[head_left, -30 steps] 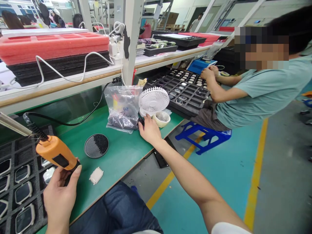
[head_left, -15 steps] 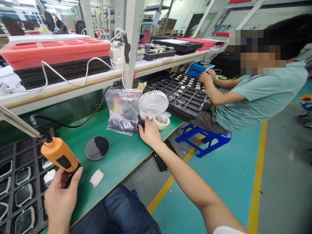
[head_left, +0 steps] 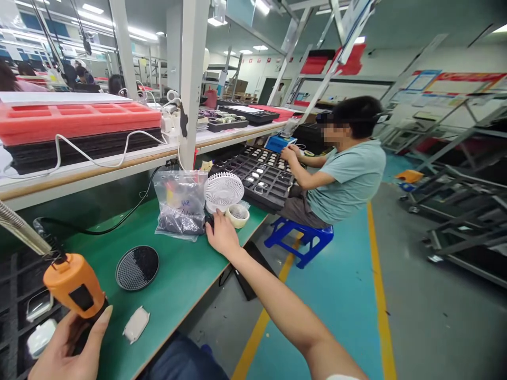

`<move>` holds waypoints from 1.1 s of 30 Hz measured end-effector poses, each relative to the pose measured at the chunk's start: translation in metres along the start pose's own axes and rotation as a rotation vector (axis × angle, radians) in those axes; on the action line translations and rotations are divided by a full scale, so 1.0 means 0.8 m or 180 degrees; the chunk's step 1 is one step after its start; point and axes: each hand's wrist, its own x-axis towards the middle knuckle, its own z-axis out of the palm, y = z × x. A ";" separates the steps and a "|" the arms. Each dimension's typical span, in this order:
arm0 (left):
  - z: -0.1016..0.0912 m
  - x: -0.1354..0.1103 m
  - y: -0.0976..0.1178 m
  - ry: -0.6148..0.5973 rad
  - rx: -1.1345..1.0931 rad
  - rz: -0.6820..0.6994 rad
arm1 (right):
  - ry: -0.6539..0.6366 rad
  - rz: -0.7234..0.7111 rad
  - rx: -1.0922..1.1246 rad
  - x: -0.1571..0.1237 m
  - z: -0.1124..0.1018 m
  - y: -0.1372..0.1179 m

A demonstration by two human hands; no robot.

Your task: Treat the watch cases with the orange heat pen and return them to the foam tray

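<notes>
My left hand [head_left: 75,351] is wrapped round the dark lower end of an orange electric screwdriver [head_left: 77,285], which hangs from a coiled spring. Stretched out across the bench, my right hand [head_left: 223,236] has its thumb and fingers round a small black object [head_left: 209,218], mostly hidden. Just behind that hand is a white fan [head_left: 224,189], with a roll of tape [head_left: 238,216] to its right. A clear zip bag [head_left: 178,203] of dark parts stands to its left. Between my hands lie a round dish of tiny dark screws [head_left: 137,268] and a pale watch case [head_left: 137,324].
A black foam tray [head_left: 16,295] with watch cases lies at the left. Red foam trays [head_left: 83,124] sit on the shelf above. To the right, a co-worker [head_left: 340,169] sits on a blue stool [head_left: 301,240] beside another tray of parts [head_left: 273,195].
My view has tilted up and turned right, so the bench things appear lower and further left. Both hands keep the same holds.
</notes>
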 end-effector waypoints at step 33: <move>0.002 -0.017 0.040 -0.0091 -0.0298 0.0328 | 0.0509 -0.0476 0.0614 0.168 -0.085 0.089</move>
